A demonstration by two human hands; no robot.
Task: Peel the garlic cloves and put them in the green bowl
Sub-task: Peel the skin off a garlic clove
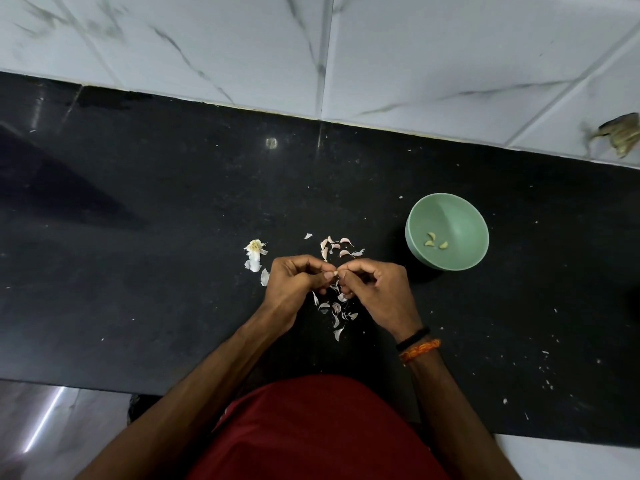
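Both hands meet over the black counter [156, 237]. My left hand [294, 284] and my right hand [374, 289] pinch one small garlic clove [335, 273] between their fingertips; most of it is hidden. Several unpeeled cloves [337, 245] lie just beyond the hands. A heap of loose peel [334, 311] lies under and in front of them. The green bowl [460, 216] stands to the right with peeled cloves [434, 240] in its bottom. The garlic root stub with skin [254, 252] lies left of my left hand.
A white marble-look tiled wall [311, 46] rises behind the counter. A brownish object [620, 133] sits at the far right edge against the wall. Small peel flecks [547, 372] dot the counter at the right. The counter's front edge runs just before my red-clad body.
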